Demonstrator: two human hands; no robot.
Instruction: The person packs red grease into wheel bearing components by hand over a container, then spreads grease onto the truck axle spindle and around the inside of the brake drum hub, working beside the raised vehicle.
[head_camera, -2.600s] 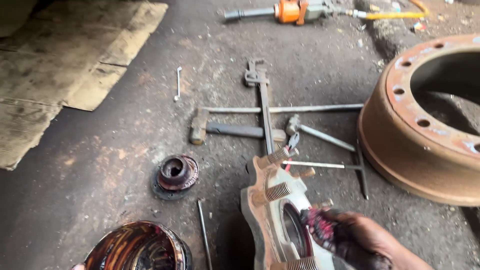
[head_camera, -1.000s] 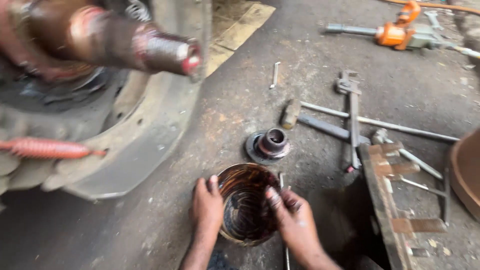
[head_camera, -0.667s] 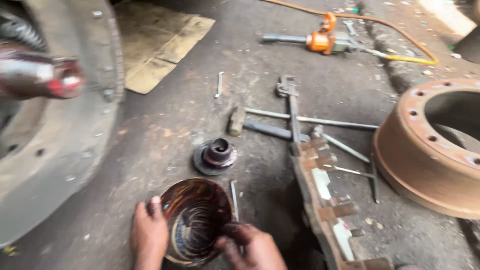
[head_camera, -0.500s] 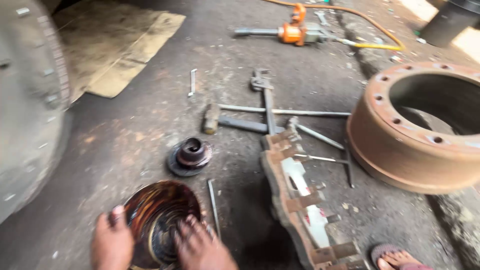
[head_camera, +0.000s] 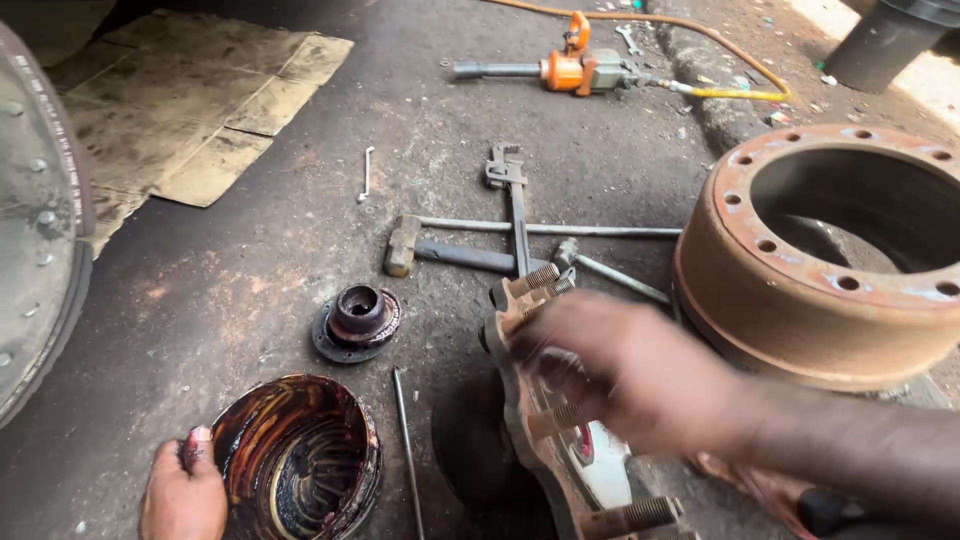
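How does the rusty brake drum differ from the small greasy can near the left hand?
The large rusty orange brake drum has a flange with bolt holes; the small dark grease-smeared can has a plain rim. The left hand touches the can; no hand touches the drum. Both are round, open-topped, and on the ground.

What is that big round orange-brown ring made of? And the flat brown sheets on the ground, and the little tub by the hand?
The big drum looks like heavy cast metal, probably iron: its rough skin is rusty orange. The flat sheets look like cardboard: dull tan, creased and stained. The round tub beside the left hand is hard to judge, maybe metal or plastic: dark shiny grease coats its inside.
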